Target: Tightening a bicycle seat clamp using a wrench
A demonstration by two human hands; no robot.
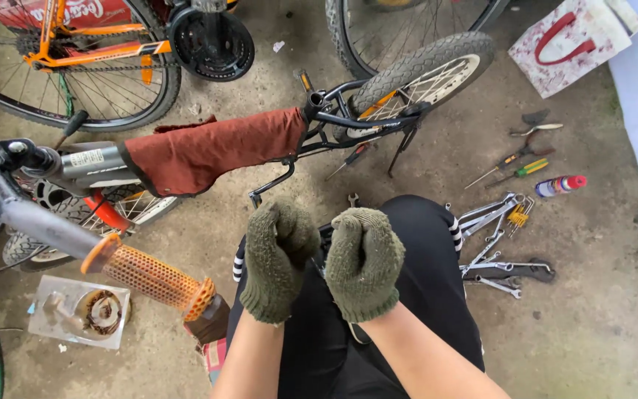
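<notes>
Though both hands are curled into loose fists, neither grip holds anything that shows: the left hand and right hand, each in a knitted olive glove, hover side by side above the person's black-trousered lap, the fingers folded in; whether some small part is hidden inside them I cannot tell.

The nearest thing to them is the small bicycle lying on the concrete floor just beyond the hands, its frame draped with a rust-red cloth. That frame is likely stiff, fairly heavy steel; the bare black tubes beyond the cloth look the surest place to hold, while the cloth would slip.

Left of the bicycle's draped frame, an orange handlebar sleeve juts in, rubbery and easy to clasp. Right of the bicycle, spanners and screwdrivers lie scattered beside a spray can.
</notes>
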